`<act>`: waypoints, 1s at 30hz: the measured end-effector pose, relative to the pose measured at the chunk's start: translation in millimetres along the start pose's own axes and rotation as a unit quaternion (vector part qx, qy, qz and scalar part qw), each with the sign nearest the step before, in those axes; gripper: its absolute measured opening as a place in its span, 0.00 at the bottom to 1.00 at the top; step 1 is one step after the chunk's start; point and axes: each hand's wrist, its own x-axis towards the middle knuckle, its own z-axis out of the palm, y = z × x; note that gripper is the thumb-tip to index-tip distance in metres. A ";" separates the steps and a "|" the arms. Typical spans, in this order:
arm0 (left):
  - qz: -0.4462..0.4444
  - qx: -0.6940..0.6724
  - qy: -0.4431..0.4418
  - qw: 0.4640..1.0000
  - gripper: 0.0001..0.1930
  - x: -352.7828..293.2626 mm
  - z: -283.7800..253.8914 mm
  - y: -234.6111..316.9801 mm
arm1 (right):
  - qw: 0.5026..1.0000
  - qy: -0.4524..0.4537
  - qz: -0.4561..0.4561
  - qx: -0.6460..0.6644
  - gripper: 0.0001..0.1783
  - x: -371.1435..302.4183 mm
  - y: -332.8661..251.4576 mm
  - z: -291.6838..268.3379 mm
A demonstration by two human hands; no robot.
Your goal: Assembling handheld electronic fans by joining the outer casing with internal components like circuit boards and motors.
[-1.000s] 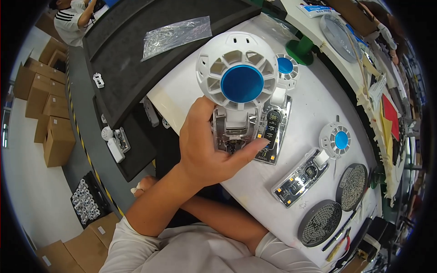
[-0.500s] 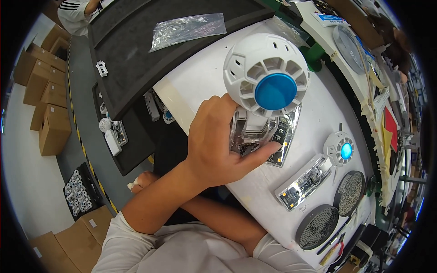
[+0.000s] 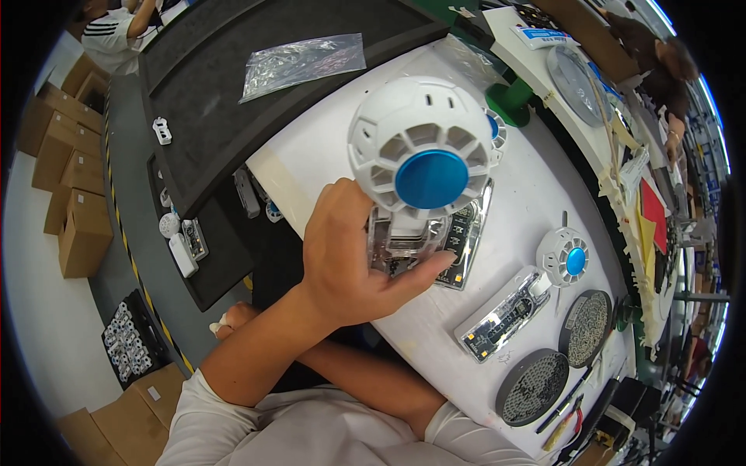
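My left hand (image 3: 338,256) grips the clear body of a device with a white, vented ball-shaped head (image 3: 420,116) and a blue disc in its face. The head faces up, above the white table. Beneath and beside it lies a clear case with a dark circuit board (image 3: 468,242); a second blue-centred white head (image 3: 495,130) peeks out behind. Low at the left, my right hand (image 3: 238,317) reaches under my left forearm, fingers curled, with white at the fingertips. What it holds, if anything, is hidden. To the right, a similar device (image 3: 507,312) lies on the table.
Two round dark trays of small metal parts, a front one (image 3: 534,388) and a back one (image 3: 584,330), stand at the right. A clear plastic bag (image 3: 303,66) lies on the black conveyor-like surface (image 3: 202,116). Cardboard boxes (image 3: 85,233) stack at left. Another person (image 3: 113,35) is far left.
The held device and my left hand sit slightly lower and further left in the picture, and the second white head behind now shows. The whole view has shifted a little too.
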 end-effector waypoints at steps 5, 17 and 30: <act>-0.024 0.010 -0.005 1.000 0.41 -0.6 -0.7 8.1 | 0.997 0.013 -0.038 0.071 0.16 -3.6 11.9 8.1; -0.015 0.019 0.003 1.000 0.41 0.3 -1.9 7.8 | 0.996 0.024 -0.063 -0.054 0.15 -3.1 18.2 14.6; -0.025 0.037 -0.019 0.999 0.42 -2.0 -3.9 10.4 | 0.985 0.064 -0.133 0.090 0.13 -2.8 18.8 19.1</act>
